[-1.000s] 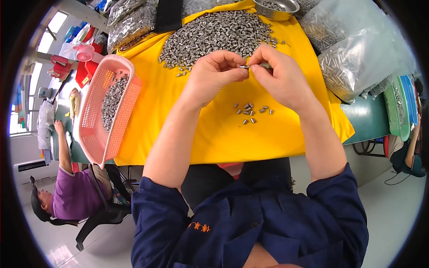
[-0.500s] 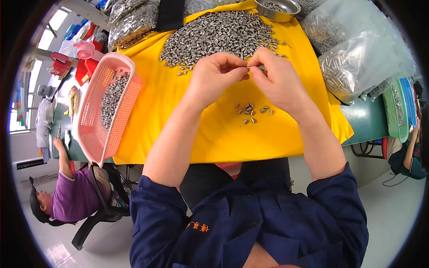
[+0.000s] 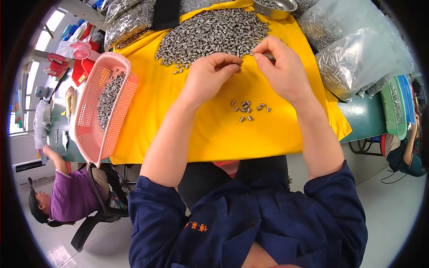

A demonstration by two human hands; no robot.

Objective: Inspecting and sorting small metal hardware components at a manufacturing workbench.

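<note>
Above the yellow cloth (image 3: 214, 138), my left hand (image 3: 209, 76) is closed, its thumb and fingertips pressed together. Anything in that pinch is too small to make out. My right hand (image 3: 286, 73) is closed too, with thumb and index finger curled toward each other. Something greyish shows between those fingers, but its kind is unclear. A small gap separates the two hands. Behind them spreads a big pile of small metal cylinders (image 3: 210, 35). Nearer to me, between my forearms, lie several loose metal cylinders (image 3: 245, 107).
A pink plastic basket (image 3: 85, 134) with metal cylinders stands at left. A metal bowl (image 3: 281, 13), clear bags of parts (image 3: 342, 67) and a black flat object (image 3: 166, 13) line the back and right. A green basket (image 3: 393, 107) is far right. A co-worker (image 3: 73, 196) sits left.
My hands have moved apart, after meeting at the fingertips. The right hand has shifted slightly up and away. The co-worker's arm at left has moved a little.
</note>
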